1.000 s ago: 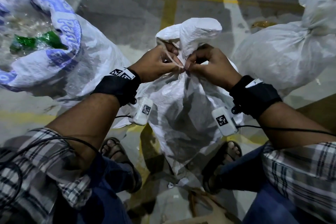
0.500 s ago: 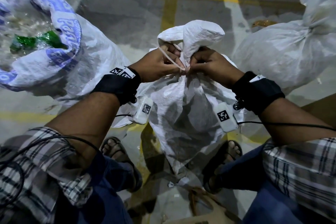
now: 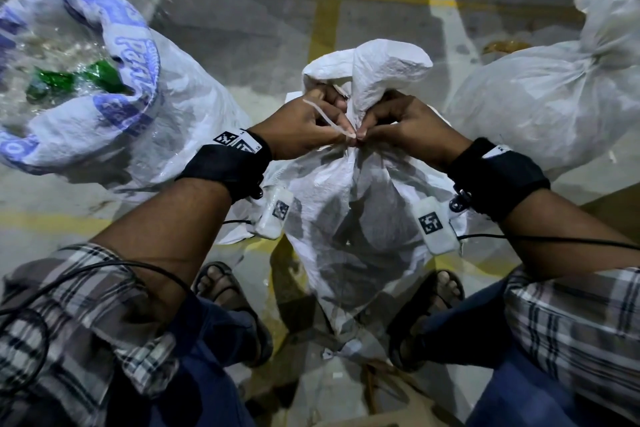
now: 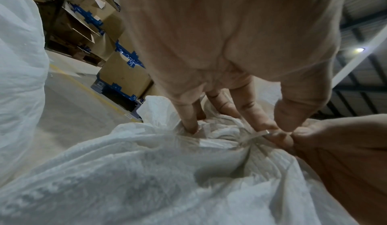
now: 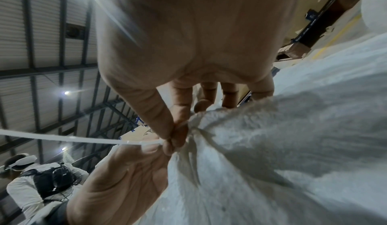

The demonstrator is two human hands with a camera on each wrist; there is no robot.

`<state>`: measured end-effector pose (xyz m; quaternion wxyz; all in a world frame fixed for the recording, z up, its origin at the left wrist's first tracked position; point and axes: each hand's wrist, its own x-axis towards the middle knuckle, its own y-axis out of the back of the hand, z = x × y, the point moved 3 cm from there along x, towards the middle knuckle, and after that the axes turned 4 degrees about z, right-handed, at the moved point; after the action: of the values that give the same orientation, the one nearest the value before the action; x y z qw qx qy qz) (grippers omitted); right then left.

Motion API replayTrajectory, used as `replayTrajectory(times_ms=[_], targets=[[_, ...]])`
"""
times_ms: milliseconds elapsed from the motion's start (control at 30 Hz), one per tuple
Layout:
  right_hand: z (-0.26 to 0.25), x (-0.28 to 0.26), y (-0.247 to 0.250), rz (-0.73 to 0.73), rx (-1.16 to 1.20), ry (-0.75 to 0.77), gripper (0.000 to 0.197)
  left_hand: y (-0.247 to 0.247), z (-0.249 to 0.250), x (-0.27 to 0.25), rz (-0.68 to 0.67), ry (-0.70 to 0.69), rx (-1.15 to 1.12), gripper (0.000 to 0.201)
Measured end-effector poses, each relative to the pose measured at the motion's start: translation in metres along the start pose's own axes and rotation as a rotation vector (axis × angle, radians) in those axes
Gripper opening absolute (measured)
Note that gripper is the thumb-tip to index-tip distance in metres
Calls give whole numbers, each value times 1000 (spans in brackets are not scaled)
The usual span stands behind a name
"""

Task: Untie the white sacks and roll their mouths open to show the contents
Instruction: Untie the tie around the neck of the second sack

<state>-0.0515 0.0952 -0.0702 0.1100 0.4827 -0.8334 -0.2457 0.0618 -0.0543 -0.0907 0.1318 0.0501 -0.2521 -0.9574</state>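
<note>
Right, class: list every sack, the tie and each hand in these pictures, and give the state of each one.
Left sack: untied, mouth rolled open, contents showing.
Middle sack: neck bunched and bound.
Right sack: tied shut, untouched.
Tie strip: wound round the middle sack's neck, one end loose.
Left hand: pinching the tie strip.
Right hand: pinching at the knot.

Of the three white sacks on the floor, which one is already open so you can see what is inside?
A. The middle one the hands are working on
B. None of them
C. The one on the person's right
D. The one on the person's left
D: the left sack has its mouth rolled back over clear and green scraps, while the middle sack and the right sack are tied shut.
</note>
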Motion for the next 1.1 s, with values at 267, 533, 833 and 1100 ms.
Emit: replayTrajectory(times_ms=[267,533,833,1100], targets=[[5,2,0,63,159,-85,25,1,13,-7,-30,-9,21,11],[2,0,0,39,-43,77,9,3,17,-11,-4,5,-17,22],[-5,-1,-6,65,77,9,29,2,8,-6,11,23,-33,23],[-3,-9,-8,47,-361,171,9,7,4,-7,57,64,-11,33]])
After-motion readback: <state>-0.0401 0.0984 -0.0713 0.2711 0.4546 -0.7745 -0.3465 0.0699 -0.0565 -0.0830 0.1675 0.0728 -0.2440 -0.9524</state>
